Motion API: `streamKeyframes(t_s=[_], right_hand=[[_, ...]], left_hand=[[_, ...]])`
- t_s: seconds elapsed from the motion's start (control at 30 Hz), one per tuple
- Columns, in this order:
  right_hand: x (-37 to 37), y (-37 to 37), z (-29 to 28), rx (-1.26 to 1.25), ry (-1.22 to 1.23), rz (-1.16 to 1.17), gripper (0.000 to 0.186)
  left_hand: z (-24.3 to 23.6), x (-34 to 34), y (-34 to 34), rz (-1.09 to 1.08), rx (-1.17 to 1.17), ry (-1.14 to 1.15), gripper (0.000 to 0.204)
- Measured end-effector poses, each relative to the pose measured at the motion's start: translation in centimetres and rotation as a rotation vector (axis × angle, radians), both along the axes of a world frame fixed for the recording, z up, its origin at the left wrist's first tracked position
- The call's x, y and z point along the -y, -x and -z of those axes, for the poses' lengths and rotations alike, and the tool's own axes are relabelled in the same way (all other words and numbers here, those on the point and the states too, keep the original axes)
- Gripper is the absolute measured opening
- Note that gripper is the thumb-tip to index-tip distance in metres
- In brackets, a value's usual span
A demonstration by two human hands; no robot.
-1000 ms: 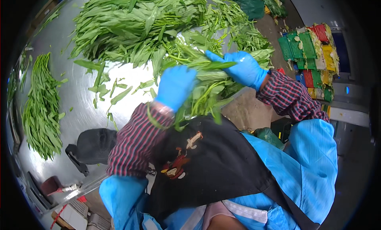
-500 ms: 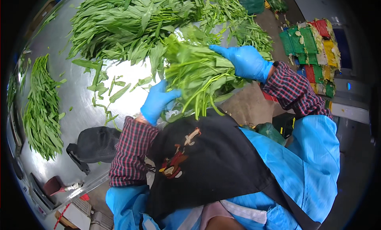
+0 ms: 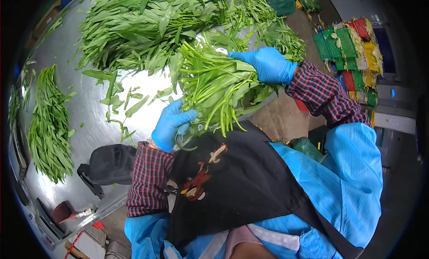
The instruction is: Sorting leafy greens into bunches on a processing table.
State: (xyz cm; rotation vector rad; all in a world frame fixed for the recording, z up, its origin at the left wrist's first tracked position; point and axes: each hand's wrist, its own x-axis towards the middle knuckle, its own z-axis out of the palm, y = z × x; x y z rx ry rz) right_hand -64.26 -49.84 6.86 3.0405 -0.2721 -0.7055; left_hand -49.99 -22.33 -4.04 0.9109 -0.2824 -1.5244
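One bundle (image 3: 50, 125) seems done at frame left, big heap (image 3: 138, 31) waiting at top; centre, right hand (image 3: 270, 65) has fingers round a bunch (image 3: 214, 84), left hand (image 3: 170, 127) at its edge, grip unclear.

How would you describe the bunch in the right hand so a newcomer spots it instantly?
Find the big leafy heap on the metal table. Between it and the black apron, the right hand grips the bunch of greens. Unlike the heap, it is in hand, its pale stems fanning outward.
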Motion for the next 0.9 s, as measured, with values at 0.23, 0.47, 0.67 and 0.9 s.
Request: streamKeyframes(t_s=[0.23, 0.47, 0.67, 0.9], right_hand=[[-1.0, -1.0, -0.7, -0.025, 0.047, -0.012, 0.084], [-0.9, -0.7, -0.1, 0.103, -0.009, -0.085, 0.083], [4.6, 1.7, -0.4, 0.22, 0.149, -0.095, 0.081], [-0.7, -1.1, -0.8, 0.331, 0.261, -0.46, 0.083]], left_hand=[[-1.6, -0.8, 0.3, 0.008, -0.028, 0.019, 0.052], [0.3, -1.9, 1.0, -0.01, -0.092, 0.043, 0.058], [3.3, -6.6, -2.3, -0.031, -0.285, 0.312, 0.037], [-2.7, 3.0, 2.0, -0.237, -0.061, 0.094, 0.048]])
